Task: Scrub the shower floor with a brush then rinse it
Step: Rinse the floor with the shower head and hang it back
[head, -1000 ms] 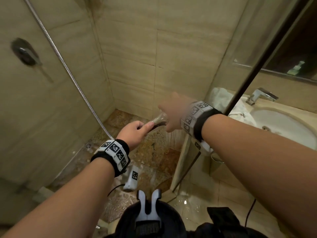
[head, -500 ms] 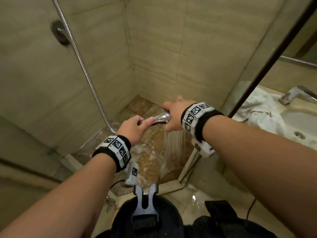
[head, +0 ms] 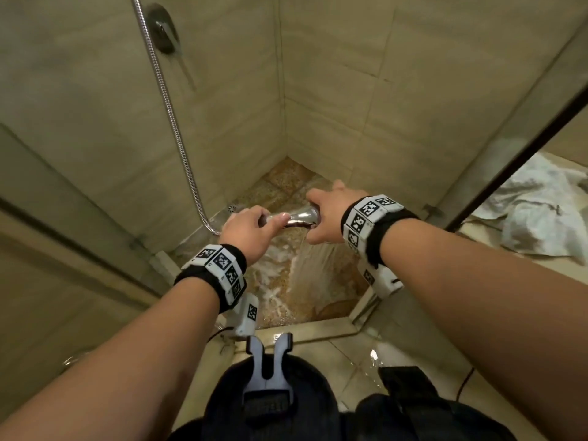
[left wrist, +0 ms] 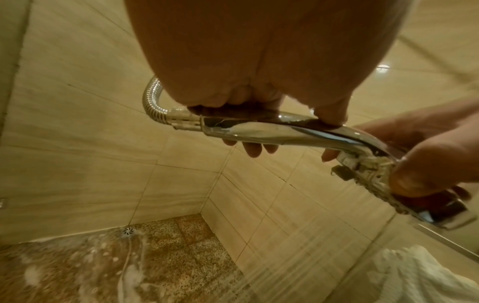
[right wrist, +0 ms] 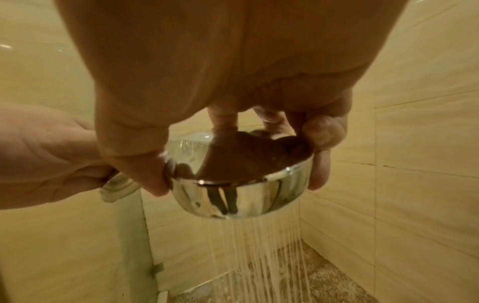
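Observation:
A chrome hand shower hangs level over the brown speckled shower floor. My left hand grips its handle. My right hand holds the round head from above, thumb and fingers curled over its rim. Water streams fall from the head onto the floor. White foam lies on the wet floor. No brush is in view.
The metal hose runs up the left tiled wall past a wall valve. A round drain sits at the far left of the floor. A glass panel's dark edge stands right, with white towels beyond.
My view has tilted down and right, so the sink has left the frame. Both hands keep their hold on the hand shower, and water keeps falling.

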Demonstrator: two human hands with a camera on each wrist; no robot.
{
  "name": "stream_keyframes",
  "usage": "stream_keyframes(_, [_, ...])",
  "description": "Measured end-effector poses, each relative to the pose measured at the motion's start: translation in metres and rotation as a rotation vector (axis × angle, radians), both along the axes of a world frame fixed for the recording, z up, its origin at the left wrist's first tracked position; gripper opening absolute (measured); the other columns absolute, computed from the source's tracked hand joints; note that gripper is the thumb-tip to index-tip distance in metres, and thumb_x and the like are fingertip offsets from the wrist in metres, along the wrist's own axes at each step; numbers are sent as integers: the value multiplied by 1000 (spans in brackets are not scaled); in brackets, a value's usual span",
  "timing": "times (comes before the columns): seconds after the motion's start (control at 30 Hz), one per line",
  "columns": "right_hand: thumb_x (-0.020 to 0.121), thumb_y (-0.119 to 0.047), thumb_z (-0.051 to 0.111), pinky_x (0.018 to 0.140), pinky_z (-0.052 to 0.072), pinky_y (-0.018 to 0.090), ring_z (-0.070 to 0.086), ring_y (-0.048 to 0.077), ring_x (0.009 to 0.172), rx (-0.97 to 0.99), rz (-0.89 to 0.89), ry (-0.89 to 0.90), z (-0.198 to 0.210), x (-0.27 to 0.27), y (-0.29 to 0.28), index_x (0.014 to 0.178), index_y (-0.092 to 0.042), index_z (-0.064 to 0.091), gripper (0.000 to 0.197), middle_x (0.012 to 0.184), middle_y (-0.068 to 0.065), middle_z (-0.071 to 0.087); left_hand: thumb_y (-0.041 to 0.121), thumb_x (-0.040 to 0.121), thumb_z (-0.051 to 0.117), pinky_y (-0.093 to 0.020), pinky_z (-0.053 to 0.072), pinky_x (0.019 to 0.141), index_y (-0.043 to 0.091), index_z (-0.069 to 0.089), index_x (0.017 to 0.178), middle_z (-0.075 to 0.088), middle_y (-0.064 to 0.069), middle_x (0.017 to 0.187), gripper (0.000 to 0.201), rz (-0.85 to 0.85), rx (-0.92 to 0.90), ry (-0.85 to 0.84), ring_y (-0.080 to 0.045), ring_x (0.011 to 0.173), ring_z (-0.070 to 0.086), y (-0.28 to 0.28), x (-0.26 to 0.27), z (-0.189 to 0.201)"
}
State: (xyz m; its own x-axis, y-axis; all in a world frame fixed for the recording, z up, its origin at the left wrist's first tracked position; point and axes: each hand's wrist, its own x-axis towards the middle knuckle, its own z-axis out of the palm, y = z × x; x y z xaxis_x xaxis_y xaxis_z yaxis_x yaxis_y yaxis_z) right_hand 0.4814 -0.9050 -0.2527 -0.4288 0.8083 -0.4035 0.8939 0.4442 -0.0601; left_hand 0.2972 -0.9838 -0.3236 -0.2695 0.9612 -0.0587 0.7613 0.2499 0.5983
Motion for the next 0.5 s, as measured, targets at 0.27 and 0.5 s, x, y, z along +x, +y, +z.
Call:
stream_keyframes(0.27, [62, -61, 65, 73, 56, 41, 58, 27, 74, -32, -5, 1, -10, -42, -19, 99, -38, 45, 48, 100, 1, 39, 80, 86, 46, -37, 46, 64, 31, 62, 85, 63, 3, 78, 52, -4, -4, -1, -19, 77, 60, -16, -46, -14])
stream_keyframes(0.5, [61, -65, 65, 75, 56, 42, 59, 27, 77, -19, -30, 2, -12, -59, -26, 113, -41, 46, 60, 106, 2, 42, 85, 82, 43, -45, 55, 76, 34, 62, 87, 64, 5, 79, 54, -9, -1, -27, -22, 80, 61, -17, -65, -19])
